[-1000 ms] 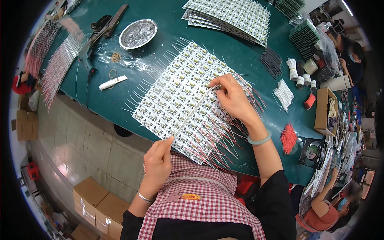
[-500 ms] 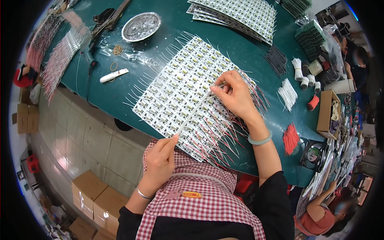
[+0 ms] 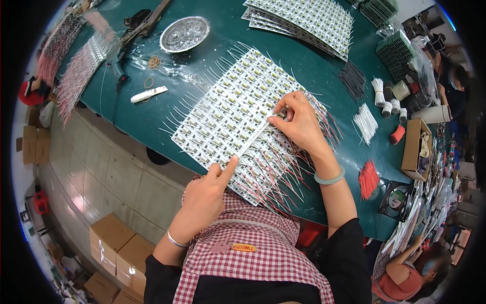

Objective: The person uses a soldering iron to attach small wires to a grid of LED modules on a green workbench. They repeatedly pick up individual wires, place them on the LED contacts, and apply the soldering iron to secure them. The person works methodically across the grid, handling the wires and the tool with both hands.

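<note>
A white panel of small circuit boards (image 3: 217,116) lies tilted on the table, dotted with greenish-yellow parts. White wires stick out along its far left edge; many red and white wires (image 3: 283,177) lie over its right side. My left hand (image 3: 205,195) rests at the near edge, index finger stretched onto the panel, the others partly curled. Over the panel's right half, my right hand (image 3: 298,121) has thumb and index finger bent together near the upper end of a pale line across the boards. What lies between these fingertips is too small to make out.
A metal bowl (image 3: 185,34) and a white-handled tool (image 3: 148,95) lie beyond the panel. More panels (image 3: 304,23) are stacked at the back. Black wires (image 3: 352,81), white wires (image 3: 364,123) and red wires (image 3: 367,180) lie rightward. Another person (image 3: 400,273) is at lower right.
My left hand has shifted up and right along the panel, its index finger now stretched out rather than pinching. The right hand has moved slightly down. The thin pale strand between them no longer shows taut.
</note>
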`<state>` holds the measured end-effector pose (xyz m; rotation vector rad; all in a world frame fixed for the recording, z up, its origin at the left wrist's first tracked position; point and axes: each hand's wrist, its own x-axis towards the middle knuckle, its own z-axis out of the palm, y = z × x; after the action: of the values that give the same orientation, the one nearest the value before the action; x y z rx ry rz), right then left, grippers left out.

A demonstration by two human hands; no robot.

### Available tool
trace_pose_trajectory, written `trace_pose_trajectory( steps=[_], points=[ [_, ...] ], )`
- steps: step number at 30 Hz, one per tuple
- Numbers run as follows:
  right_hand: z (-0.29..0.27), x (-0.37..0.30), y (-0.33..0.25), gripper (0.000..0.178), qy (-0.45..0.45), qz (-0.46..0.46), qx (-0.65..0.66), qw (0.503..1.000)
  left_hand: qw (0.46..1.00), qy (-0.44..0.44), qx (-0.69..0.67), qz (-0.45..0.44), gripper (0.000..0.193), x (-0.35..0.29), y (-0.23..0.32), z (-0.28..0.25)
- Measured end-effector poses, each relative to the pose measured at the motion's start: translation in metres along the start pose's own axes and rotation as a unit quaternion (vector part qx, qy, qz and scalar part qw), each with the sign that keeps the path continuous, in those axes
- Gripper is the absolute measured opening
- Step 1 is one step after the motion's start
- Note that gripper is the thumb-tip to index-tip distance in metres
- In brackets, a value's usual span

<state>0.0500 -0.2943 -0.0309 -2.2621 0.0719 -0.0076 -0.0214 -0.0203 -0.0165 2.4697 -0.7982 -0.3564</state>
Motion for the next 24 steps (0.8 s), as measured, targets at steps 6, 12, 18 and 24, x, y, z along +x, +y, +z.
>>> trace_pose_trajectory(
  steps=[6,12,18,24],
  points=[
    [0.003,0.000,-0.002,0.023,-0.012,-0.004,-0.008,1.000,0.988,-0.048,0.127,0.075,0.074,0.003,0.003,-0.002],
    [0.003,-0.001,0.009,0.030,0.010,-0.027,-0.020,0.999,0.977,-0.095,0.156,0.110,0.074,0.012,-0.005,0.000],
    [0.001,-0.003,0.001,0.048,-0.033,0.007,-0.005,0.999,0.989,-0.070,0.115,0.065,0.077,0.006,-0.002,0.002],
    [-0.006,-0.006,0.004,0.050,-0.069,-0.017,0.024,0.997,0.991,-0.106,0.063,0.048,0.074,0.008,0.000,-0.012]
  ],
)
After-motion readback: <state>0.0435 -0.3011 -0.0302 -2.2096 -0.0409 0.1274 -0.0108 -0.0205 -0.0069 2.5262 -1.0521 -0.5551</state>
